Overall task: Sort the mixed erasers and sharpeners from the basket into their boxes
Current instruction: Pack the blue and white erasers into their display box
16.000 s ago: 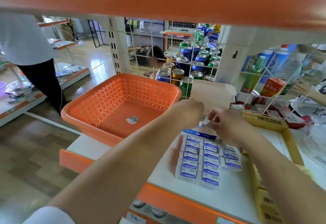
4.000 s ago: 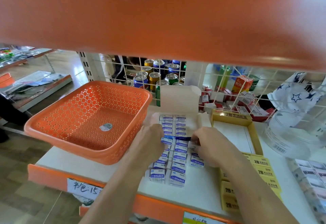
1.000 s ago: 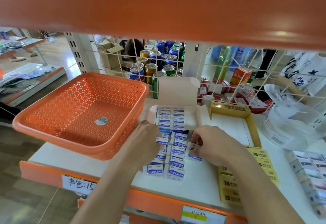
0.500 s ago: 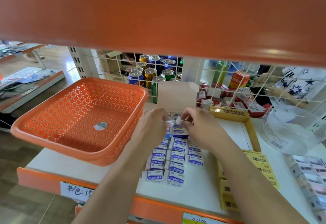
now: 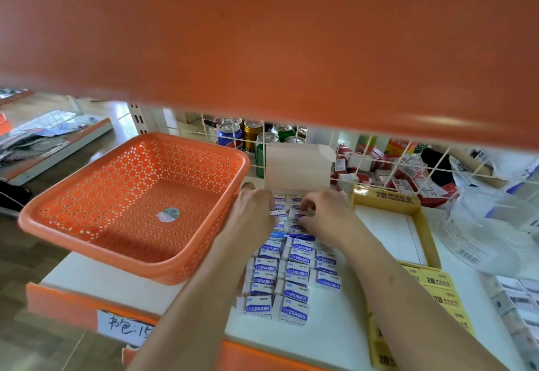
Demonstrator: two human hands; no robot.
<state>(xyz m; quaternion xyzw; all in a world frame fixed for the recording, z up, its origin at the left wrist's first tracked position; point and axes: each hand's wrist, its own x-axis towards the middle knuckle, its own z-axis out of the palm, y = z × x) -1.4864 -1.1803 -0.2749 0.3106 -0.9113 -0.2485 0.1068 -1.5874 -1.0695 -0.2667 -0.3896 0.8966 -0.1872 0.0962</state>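
Note:
An orange perforated basket (image 5: 96, 216) stands at the shelf's left with only a sticker inside. Rows of white-and-blue erasers (image 5: 287, 277) lie on the white shelf in front of an open eraser box (image 5: 297, 166) whose flap stands upright. Both hands are over the box's inside. My left hand (image 5: 255, 210) pinches an eraser at the box's left side. My right hand (image 5: 323, 213) pinches another eraser (image 5: 300, 213) between thumb and fingers, just above the erasers packed in the box. No sharpeners are visible.
An open yellow 2B box (image 5: 420, 221) sits to the right, with more yellow 2B packs (image 5: 437, 289) in front. A clear plastic bag (image 5: 484, 233) lies at far right. Drink cans (image 5: 250, 134) stand behind a wire grid. An orange shelf (image 5: 262, 35) overhangs above.
Both hands have moved from the loose rows up to the open box, each with an eraser, and now sit lower over the box's contents.

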